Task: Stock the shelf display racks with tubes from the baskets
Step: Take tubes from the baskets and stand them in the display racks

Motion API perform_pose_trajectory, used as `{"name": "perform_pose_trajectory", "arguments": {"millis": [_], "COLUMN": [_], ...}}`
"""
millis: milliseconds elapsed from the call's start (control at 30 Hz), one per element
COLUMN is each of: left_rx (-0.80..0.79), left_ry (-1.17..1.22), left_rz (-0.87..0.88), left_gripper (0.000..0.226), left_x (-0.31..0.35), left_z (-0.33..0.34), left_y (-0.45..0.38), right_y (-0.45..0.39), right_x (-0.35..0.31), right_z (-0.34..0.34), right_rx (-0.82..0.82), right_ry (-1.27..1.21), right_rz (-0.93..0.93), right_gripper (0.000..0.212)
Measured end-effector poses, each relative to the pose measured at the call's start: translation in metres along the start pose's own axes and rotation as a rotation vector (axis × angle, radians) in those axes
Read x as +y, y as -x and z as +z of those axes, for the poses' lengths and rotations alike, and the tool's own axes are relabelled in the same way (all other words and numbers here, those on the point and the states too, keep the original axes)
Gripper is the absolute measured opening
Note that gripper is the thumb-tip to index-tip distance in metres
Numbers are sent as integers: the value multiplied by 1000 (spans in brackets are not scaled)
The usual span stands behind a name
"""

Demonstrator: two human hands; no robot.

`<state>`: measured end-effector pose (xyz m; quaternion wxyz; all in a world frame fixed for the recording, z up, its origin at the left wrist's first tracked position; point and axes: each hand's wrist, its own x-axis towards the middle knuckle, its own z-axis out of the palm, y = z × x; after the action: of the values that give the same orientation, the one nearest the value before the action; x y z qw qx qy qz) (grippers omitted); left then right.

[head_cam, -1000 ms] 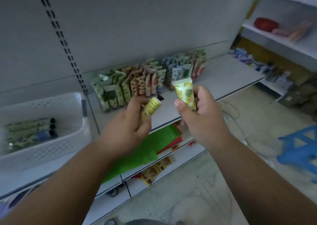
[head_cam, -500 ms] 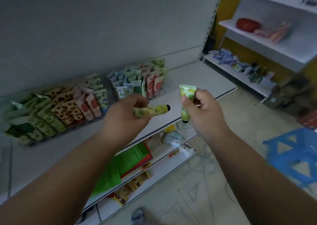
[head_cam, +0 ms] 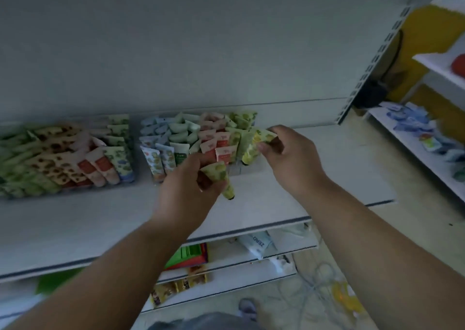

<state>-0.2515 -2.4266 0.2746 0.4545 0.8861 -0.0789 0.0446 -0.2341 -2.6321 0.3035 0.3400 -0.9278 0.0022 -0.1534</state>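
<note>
Hands are working over a white shelf that is carrying two display racks packed with tubes. The left hand is gripping a green-patterned tube between thumb and curled fingers, crimped end up and dark cap pointing down toward the shelf board, and is hovering just in front of the right rack. The right hand is pinching the crimped end of a yellow tube between thumb and fingertips, and that tube is sitting at the right-hand end of the right rack, cap down, leaning against the pale green tubes next to it; whether it is resting fully in a slot is hard to tell through the blur. The right rack is showing rows of blue, mint, red-and-white and green tubes standing tilted backward. The left rack, just beside it, is holding green, brown-spotted, orange-red and leaf-printed tubes, also slanting. Both racks are standing against the grey back panel. Below, lower shelves are showing a green packet, a white pack and some yellowish packets. To the right, a second shelf unit is carrying blue and white packets, with a yellow wall behind it. A shoe is showing on the tiled floor at the bottom.
</note>
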Motion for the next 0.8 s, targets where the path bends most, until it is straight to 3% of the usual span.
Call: {"name": "perform_pose_trajectory", "arguments": {"millis": [233, 467, 567, 633, 733, 800], "left_rx": [52, 85, 100, 90, 78, 92], "left_ry": [12, 56, 122, 142, 119, 79], "left_rz": [-40, -73, -102, -104, -46, -16], "left_gripper": [35, 38, 42, 44, 41, 40], "left_x": [-4, 1, -2, -2, 3, 2], "left_z": [26, 44, 52, 55, 62, 67], "left_y": [0, -7, -9, -12, -16, -16], "right_y": [-37, -47, -42, -35, -29, -32], "right_x": [21, 30, 29, 24, 24, 31], "right_z": [30, 32, 19, 8, 1, -2], "right_rx": [-262, -274, -176, -272, -505, -451], "right_ry": [79, 151, 34, -93, -60, -64], "right_rz": [-208, -287, -370, -388, -349, -329], "right_gripper": [15, 12, 13, 14, 14, 13]}}
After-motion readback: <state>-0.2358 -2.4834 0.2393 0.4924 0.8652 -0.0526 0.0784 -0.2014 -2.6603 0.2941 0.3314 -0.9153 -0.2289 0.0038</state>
